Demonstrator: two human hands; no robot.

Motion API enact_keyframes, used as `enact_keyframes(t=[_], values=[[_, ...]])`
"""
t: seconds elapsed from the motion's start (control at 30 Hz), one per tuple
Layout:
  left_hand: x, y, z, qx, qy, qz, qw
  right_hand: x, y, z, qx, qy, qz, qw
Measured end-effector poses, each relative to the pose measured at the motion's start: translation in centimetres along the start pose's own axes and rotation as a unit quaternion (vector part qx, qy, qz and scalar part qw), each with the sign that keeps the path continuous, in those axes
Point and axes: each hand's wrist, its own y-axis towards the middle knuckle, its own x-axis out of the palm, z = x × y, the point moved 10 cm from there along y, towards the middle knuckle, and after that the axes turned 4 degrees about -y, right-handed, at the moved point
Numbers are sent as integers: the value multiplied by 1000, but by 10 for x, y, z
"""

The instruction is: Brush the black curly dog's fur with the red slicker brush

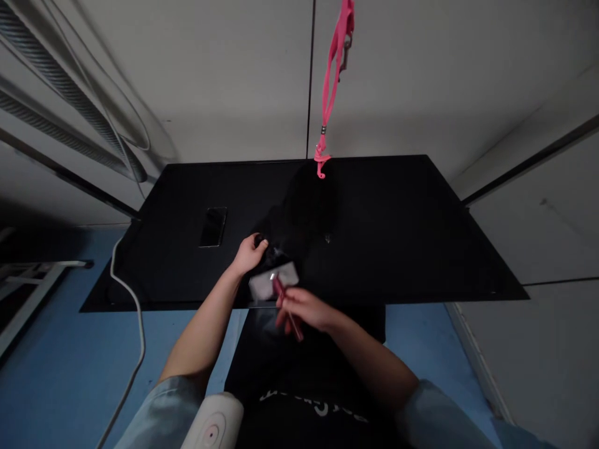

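Observation:
A black furry animal, hard to make out in the dark, is on the black table. My left hand is closed, thumb against fingers, on a dark part of the animal; I cannot tell which part. In my right hand is a slicker brush with a dark red handle and a wide, pale rectangular head. The brush head lies just below my left hand, near the table's front edge, slightly blurred. Whether its bristles touch the fur is hidden.
A pink strap with a metal clip hangs over the table's back edge. A dark phone lies on the table's left side. Ribbed hoses and a white cable run along the left. A white device is near my left sleeve.

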Motion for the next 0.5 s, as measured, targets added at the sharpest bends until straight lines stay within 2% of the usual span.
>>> enact_keyframes(t=[0.07, 0.1, 0.13, 0.2, 0.27, 0.3, 0.4, 0.43, 0.47, 0.5], values=[[0, 0, -4, -6, -8, 7, 1000, -20, 3, -12, -36, 6, 89, 995], [-1, 0, -6, -12, -10, 13, 1000, -23, 5, -9, -25, 8, 101, 995], [-3, 0, -10, -19, -10, 20, 1000, -19, 6, -1, 3, 8, 82, 997], [-5, -1, -15, -27, -7, 32, 999, 2, 6, 19, 66, 7, -16, 998], [-7, -1, -19, -28, 1, 44, 999, 14, 3, 21, 71, 13, -75, 995], [-8, -1, -20, -26, 5, 50, 998, 11, 5, 14, 48, 15, -64, 997], [-11, -2, -22, -9, 23, 84, 996, -18, 11, -10, -27, 22, 64, 997], [-13, -3, -24, -4, 27, 97, 995, -21, 13, -9, -19, 22, 76, 997], [-14, -4, -27, 1, 27, 108, 994, -16, 14, -3, 6, 22, 57, 998], [-15, -6, -31, 7, 21, 115, 993, -6, 14, 6, 42, 20, 13, 999]])
